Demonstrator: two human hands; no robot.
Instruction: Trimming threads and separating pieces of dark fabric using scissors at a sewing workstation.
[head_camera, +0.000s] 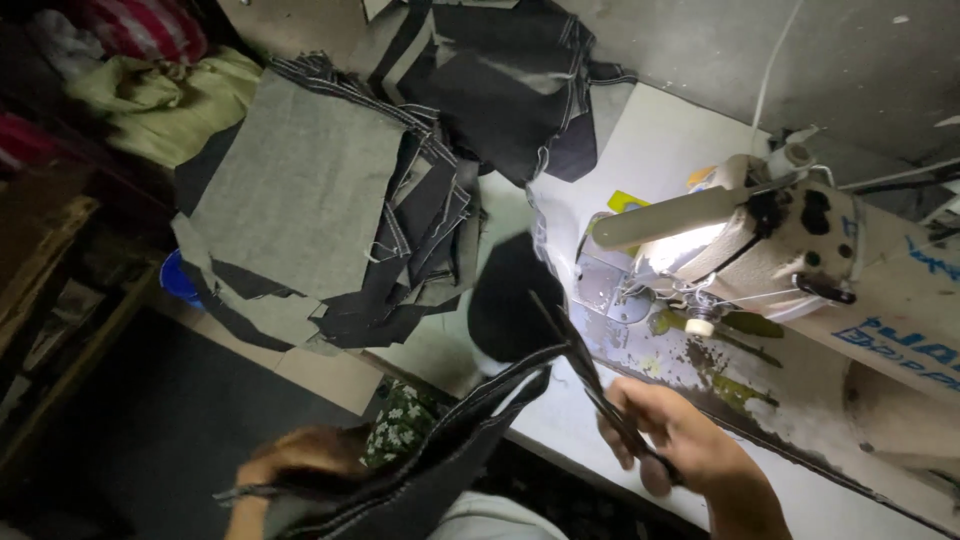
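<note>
right now the left hand (300, 462) clutches a dark cloth piece (440, 450); the right hand (680, 430) grips scissors (590, 375) near the sewing machine (780, 260).

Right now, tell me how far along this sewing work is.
Done, it seems: a stack of cut denim pieces lies on the table, some showing pale stitch lines. In hand: the left hand holds a dark stitched piece while the right hand works scissors at its edge, beside the sewing machine. What is left cannot be told; no unsewn pile can be picked out.
</note>
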